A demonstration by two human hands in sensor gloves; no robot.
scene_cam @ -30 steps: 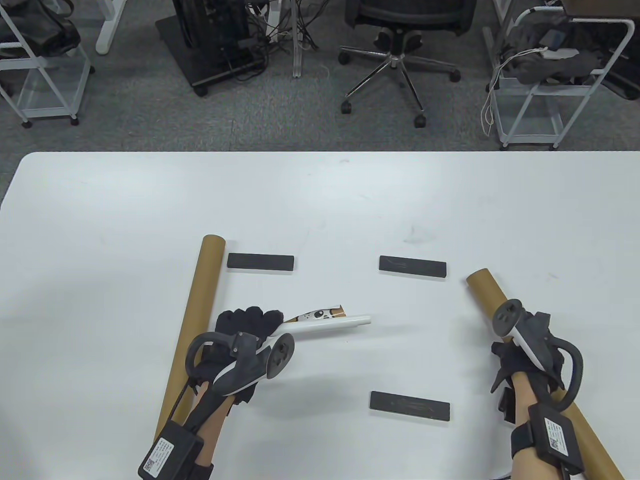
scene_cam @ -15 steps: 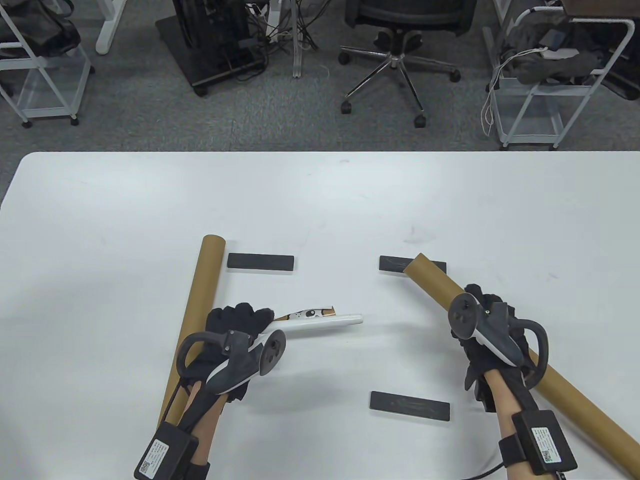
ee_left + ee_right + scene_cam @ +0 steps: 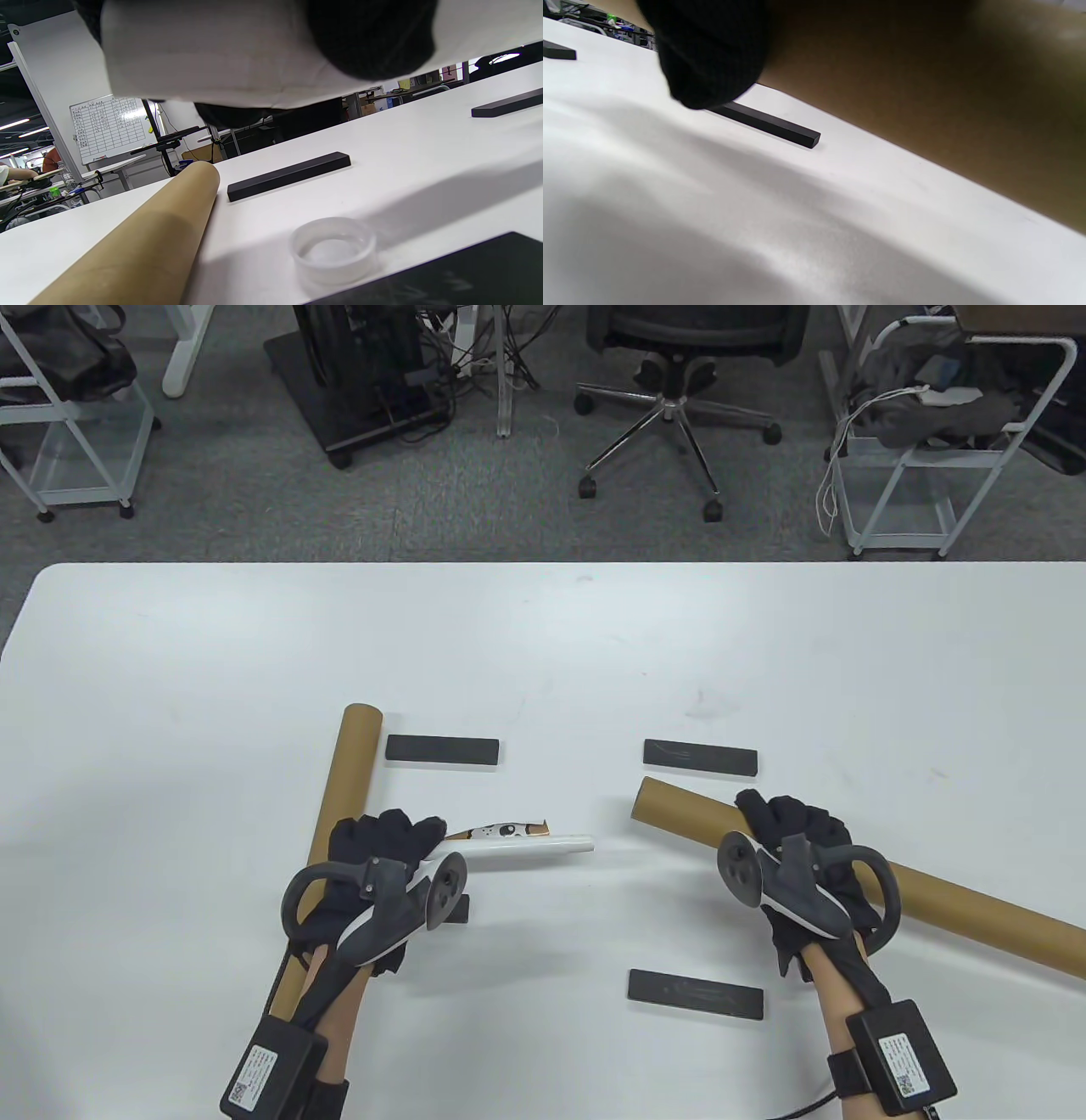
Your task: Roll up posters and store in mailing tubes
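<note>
My left hand (image 3: 386, 838) grips a rolled white poster (image 3: 530, 848) near its left end, a printed corner sticking out above the roll. In the left wrist view the poster (image 3: 212, 55) fills the top, with gloved fingers (image 3: 373, 38) curled round it. My right hand (image 3: 789, 824) holds a brown mailing tube (image 3: 950, 899) off the table, slanting down to the right. Its left end (image 3: 642, 802) faces the poster's free end across a small gap. The tube (image 3: 925, 84) crosses the right wrist view beside a fingertip (image 3: 712, 51). A second brown tube (image 3: 344, 797) lies left of my left hand.
Black bar weights lie on the white table (image 3: 543, 645): one (image 3: 442, 749) by the left tube, one (image 3: 700, 757) beyond the held tube, one (image 3: 695, 993) near the front, one (image 3: 459, 909) partly under my left hand. A clear round cap (image 3: 333, 250) sits beside the left tube (image 3: 140, 241).
My right hand has lifted its tube and swung it leftward, so its end now points at the poster. My left hand and the poster have drifted slightly left.
</note>
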